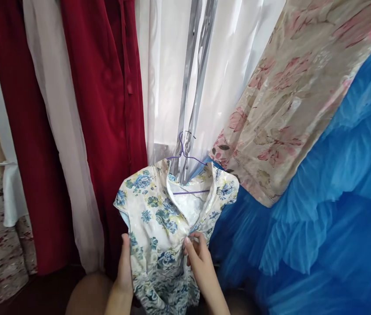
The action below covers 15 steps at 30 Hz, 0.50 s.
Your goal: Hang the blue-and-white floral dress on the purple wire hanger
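A white dress (152,218) with blue, green and yellow flowers hangs from a thin purple wire hanger (185,154). Its cap sleeves and open V neckline face me, and its lower part runs out of view at the bottom. My left hand (124,267) holds the dress at its left side, thumb along the edge, with the other fingers hidden behind the cloth. At the front opening, just below the neckline, my right hand (200,256) pinches the dress edge between thumb and bent fingers.
Dark red garments (103,87) and a pale sheer one (57,109) hang at left. Behind the hanger are a metal chain (190,135) and white curtains (168,57). A beige floral garment (280,100) and blue ruffled tulle (336,210) fill the right. A knee (88,293) shows below.
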Tool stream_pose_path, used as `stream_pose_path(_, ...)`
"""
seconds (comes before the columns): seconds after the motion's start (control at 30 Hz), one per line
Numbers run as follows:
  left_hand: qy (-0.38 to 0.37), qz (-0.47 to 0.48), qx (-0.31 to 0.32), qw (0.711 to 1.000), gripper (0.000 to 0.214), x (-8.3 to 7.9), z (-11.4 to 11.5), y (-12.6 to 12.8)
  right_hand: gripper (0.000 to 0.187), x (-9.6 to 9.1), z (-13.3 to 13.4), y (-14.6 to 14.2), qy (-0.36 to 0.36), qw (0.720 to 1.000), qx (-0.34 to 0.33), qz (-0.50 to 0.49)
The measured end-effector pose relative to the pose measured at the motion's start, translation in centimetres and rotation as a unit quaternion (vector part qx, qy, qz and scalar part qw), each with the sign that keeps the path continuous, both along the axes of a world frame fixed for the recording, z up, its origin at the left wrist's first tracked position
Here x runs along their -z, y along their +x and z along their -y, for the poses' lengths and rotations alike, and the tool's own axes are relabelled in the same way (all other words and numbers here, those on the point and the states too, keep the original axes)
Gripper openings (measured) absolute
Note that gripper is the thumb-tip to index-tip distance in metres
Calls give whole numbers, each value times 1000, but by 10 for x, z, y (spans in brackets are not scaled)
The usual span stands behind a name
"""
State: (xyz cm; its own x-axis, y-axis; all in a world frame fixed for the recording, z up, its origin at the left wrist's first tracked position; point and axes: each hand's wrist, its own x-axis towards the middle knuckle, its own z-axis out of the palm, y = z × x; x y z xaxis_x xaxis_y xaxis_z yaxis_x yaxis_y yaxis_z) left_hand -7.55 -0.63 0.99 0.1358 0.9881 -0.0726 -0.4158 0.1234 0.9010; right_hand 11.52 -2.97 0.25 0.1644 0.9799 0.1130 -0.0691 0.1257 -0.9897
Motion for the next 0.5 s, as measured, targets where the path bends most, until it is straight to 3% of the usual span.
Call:
stream_pose_path(0.17,-39,41,-78,995,85,4,10,9,36,4,-7,-16,29,997,-52,-43)
stream_pose_path(0.4,-42,47,-46,997,77,1,15,17,39,-4,7,-20,46,993,-53,-91)
stream_pose_path(0.5,-35,28,-72,996,73,6,10,14,37,-2,10,-19,44,993,-10,-106)
